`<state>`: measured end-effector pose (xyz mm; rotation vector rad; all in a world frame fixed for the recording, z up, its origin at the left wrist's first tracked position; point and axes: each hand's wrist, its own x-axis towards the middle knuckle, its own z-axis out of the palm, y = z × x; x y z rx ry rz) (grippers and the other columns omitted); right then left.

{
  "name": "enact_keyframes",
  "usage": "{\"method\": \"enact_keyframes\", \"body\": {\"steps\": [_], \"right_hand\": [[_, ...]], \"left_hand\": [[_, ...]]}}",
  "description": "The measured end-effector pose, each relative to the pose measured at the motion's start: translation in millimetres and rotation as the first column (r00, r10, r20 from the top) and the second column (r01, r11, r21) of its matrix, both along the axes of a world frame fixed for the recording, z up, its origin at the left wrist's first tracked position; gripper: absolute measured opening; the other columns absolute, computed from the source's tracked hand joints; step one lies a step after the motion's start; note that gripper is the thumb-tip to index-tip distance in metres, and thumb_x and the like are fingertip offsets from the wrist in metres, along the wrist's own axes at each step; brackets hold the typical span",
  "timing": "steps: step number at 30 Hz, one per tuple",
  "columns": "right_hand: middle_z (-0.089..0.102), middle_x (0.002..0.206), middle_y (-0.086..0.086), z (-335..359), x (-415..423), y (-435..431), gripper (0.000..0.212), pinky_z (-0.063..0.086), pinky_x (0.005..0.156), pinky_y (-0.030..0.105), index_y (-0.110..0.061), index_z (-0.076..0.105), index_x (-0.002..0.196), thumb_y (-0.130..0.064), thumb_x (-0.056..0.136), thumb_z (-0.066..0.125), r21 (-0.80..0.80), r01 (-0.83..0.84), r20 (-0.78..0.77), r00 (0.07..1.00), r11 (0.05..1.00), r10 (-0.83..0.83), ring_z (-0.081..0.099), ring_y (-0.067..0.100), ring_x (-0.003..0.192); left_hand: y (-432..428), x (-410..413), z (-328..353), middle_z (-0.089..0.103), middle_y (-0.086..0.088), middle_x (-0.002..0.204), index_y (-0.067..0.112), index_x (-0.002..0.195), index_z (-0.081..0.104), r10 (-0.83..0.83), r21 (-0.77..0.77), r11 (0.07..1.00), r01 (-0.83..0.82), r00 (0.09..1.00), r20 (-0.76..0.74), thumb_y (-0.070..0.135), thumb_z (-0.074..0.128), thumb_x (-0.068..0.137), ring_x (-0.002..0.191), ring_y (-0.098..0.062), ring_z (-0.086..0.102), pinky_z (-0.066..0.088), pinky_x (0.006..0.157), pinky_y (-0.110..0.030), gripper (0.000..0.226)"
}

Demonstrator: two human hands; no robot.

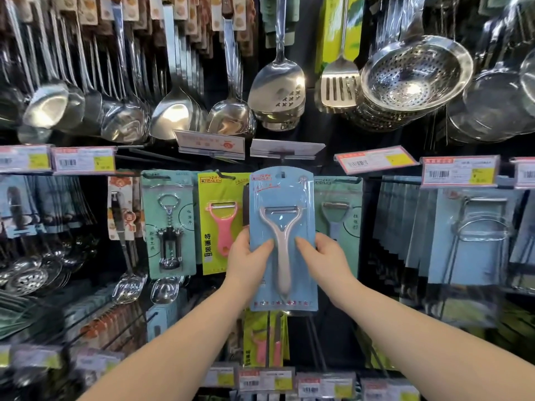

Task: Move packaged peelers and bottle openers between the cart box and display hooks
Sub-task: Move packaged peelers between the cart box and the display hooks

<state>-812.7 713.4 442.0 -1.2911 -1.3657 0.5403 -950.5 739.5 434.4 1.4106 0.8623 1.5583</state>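
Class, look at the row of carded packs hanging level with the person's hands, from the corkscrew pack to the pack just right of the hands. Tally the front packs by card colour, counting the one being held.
Teal cards: 2, the corkscrew pack and the grey peeler pack
Yellow-green card: 1, the pink peeler pack
Light blue card: 1, the white peeler pack gripped by the left hand and right hand
Total: 4

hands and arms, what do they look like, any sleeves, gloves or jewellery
Both forearms are bare right up to the bottom edge of the picture, so no sleeves show. The left hand and the right hand wear no gloves. No rings, watch or bracelet can be seen on either wrist or on the visible fingers. The nails look short and plain, without obvious polish.
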Motion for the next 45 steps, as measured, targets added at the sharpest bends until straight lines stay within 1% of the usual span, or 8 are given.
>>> {"method": "enact_keyframes", "body": {"steps": [14, 22, 26, 31, 36, 39, 41, 45], "right_hand": [[0.062, 0.09, -0.002, 1.2, 7.6, 40.5, 0.012, 0.048, 0.067, 0.03, -0.023, 0.055, 0.093, -0.034, 0.09, 0.053, -0.106, 0.097, 0.122, 0.989, 0.99, -0.083, 0.058, 0.013, 0.079], [0.062, 0.108, 0.009, 4.7, 6.3, 47.3, 0.033, 0.052, 0.087, 0.047, -0.01, 0.056, 0.11, -0.036, 0.091, 0.05, -0.225, 0.141, 0.173, 0.98, 0.964, -0.102, 0.061, 0.028, 0.097], [0.06, 0.119, 0.006, 0.2, 10.9, 38.1, 0.039, 0.048, 0.09, 0.037, -0.015, 0.05, 0.121, -0.04, 0.091, 0.052, -0.269, 0.145, 0.24, 0.967, 0.952, -0.079, 0.058, 0.025, 0.101], [0.042, 0.144, 0.011, -14.0, 30.9, 5.6, 0.066, 0.037, 0.099, 0.031, -0.012, 0.03, 0.144, -0.041, 0.09, 0.055, -0.208, 0.231, 0.419, 0.899, 0.95, -0.127, 0.044, 0.028, 0.128], [0.039, 0.144, 0.01, -26.6, 74.5, -53.7, 0.06, 0.038, 0.105, 0.041, -0.016, 0.033, 0.142, -0.044, 0.091, 0.05, -0.126, 0.379, 0.665, 0.718, 0.917, -0.206, 0.041, 0.029, 0.13], [0.037, 0.144, 0.007, -36.1, 110.5, -102.9, 0.058, 0.036, 0.105, 0.046, -0.019, 0.034, 0.139, -0.046, 0.09, 0.05, 0.018, 0.532, 0.877, 0.398, 0.847, -0.269, 0.033, 0.029, 0.133], [0.031, 0.149, 0.006, -44.2, 139.8, -141.1, 0.059, 0.029, 0.108, 0.049, -0.02, 0.033, 0.14, -0.048, 0.09, 0.048, 0.039, 0.613, 0.946, 0.23, 0.789, -0.226, 0.023, 0.028, 0.14], [0.017, 0.156, 0.007, -58.7, 188.4, -220.6, 0.067, 0.015, 0.112, 0.056, -0.021, 0.021, 0.146, -0.048, 0.091, 0.047, -0.057, 0.791, 0.964, 0.202, 0.61, -0.172, 0.007, 0.032, 0.145]], "left_hand": [[35.5, 2.5, 0.0, 0.062, 0.009, 0.083, 0.035, 0.082, 0.048, 0.182, -0.036, 0.979, -0.201, 0.938, -0.294, 0.021, 0.06, 0.088, 0.075, -0.012, 0.061, 0.052, 0.061, -0.029, 0.02], [45.7, 3.8, 3.0, 0.067, -0.004, 0.096, 0.018, 0.11, 0.054, 0.162, -0.102, 0.97, -0.222, 0.897, -0.411, 0.025, 0.055, 0.091, 0.076, -0.024, 0.064, 0.046, 0.05, -0.026, 0.02], [37.9, 1.2, -2.1, 0.058, 0.001, 0.104, 0.015, 0.131, 0.045, 0.214, -0.046, 0.964, -0.26, 0.871, -0.442, 0.028, 0.059, 0.089, 0.065, 0.0, 0.051, 0.037, 0.05, -0.018, 0.046], [16.7, 3.0, -7.9, 0.049, -0.01, 0.135, 0.014, 0.138, 0.038, 0.321, 0.174, 0.946, -0.273, 0.718, -0.617, 0.033, 0.061, 0.085, 0.121, -0.028, 0.048, 0.043, 0.096, -0.041, 0.061], [-18.9, 35.1, -19.5, 0.04, -0.007, 0.14, 0.018, 0.139, 0.033, 0.459, 0.506, 0.862, 0.026, 0.383, -0.802, 0.048, 0.05, 0.088, 0.127, -0.029, 0.037, 0.035, 0.102, -0.041, 0.061], [-38.6, 79.6, -31.0, 0.029, -0.007, 0.149, 0.021, 0.142, 0.027, 0.474, 0.528, 0.808, 0.261, 0.245, -0.846, 0.056, 0.043, 0.089, 0.138, -0.031, 0.023, 0.027, 0.109, -0.046, 0.065], [-55.2, 116.7, -42.7, 0.02, -0.006, 0.155, 0.021, 0.145, 0.022, 0.426, 0.484, 0.784, 0.389, 0.23, -0.875, 0.058, 0.041, 0.089, 0.143, -0.031, 0.011, 0.019, 0.113, -0.05, 0.07], [-94.8, 183.4, -64.2, 0.013, -0.006, 0.158, 0.021, 0.147, 0.019, 0.365, 0.417, 0.732, 0.539, 0.207, -0.908, 0.061, 0.041, 0.087, 0.146, -0.031, 0.0, 0.011, 0.115, -0.052, 0.075]]}}
